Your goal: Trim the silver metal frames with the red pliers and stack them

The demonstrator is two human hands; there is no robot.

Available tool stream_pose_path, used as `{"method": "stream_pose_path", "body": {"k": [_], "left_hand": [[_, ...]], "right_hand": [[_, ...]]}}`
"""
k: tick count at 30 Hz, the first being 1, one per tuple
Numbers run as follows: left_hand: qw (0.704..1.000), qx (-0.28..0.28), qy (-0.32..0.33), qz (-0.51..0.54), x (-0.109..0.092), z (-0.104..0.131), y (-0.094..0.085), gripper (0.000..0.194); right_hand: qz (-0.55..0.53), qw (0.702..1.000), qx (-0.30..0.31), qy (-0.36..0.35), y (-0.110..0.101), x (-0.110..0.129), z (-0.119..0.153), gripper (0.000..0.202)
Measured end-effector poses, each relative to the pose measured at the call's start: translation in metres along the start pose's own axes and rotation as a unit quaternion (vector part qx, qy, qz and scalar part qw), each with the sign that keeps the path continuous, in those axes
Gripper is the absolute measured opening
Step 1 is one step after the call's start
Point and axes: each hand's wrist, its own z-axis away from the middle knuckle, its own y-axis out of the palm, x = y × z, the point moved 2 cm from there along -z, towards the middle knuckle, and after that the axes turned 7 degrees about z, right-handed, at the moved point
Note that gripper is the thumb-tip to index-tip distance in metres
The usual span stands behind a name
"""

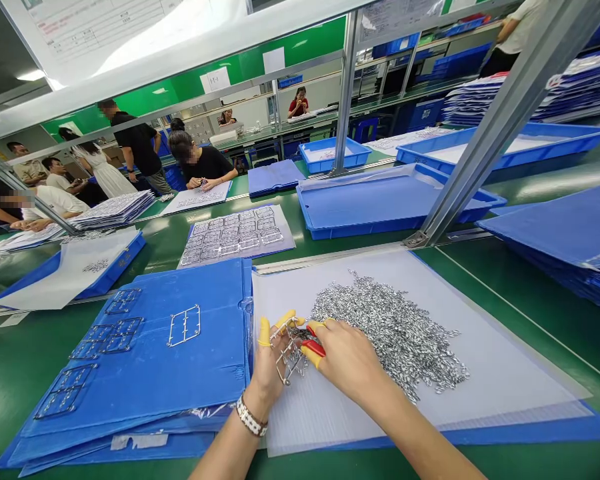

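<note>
My left hand, with yellow finger covers and a patterned wristband, grips a small metal wire frame and holds it tilted. My right hand meets the frame's right side, its fingers pinched together. Yellow covers and red patches show at those fingertips; whatever lies between them is too small and dark to make out. A wide heap of small shiny metal pieces lies just right of and behind my hands. It rests on a translucent white sheet.
Blue boards are stacked at left, with a single wire frame and several darker frames on top. Behind stand a sheet of frames, a blue tray and a slanted metal post. A co-worker sits across.
</note>
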Motion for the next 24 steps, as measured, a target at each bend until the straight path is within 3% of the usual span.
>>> {"method": "stream_pose_path", "body": {"k": [6,13,18,24], "left_hand": [[0.999,-0.025,-0.019,0.035,0.001,0.0,-0.002,0.061],[0.991,0.014,-0.032,0.13,-0.007,-0.006,-0.001,0.063],[0.994,0.007,-0.015,0.107,-0.004,-0.005,0.004,0.062],[0.998,-0.015,0.053,0.031,0.001,-0.002,0.003,0.061]], "right_hand": [[0.045,0.999,-0.021,0.012,0.001,0.0,0.005,0.021],[0.019,1.0,0.005,0.007,0.007,-0.007,0.018,0.025],[0.016,1.0,0.006,0.012,0.011,-0.004,0.018,0.022],[0.041,0.999,0.011,0.006,0.009,0.0,0.013,0.018]]}}
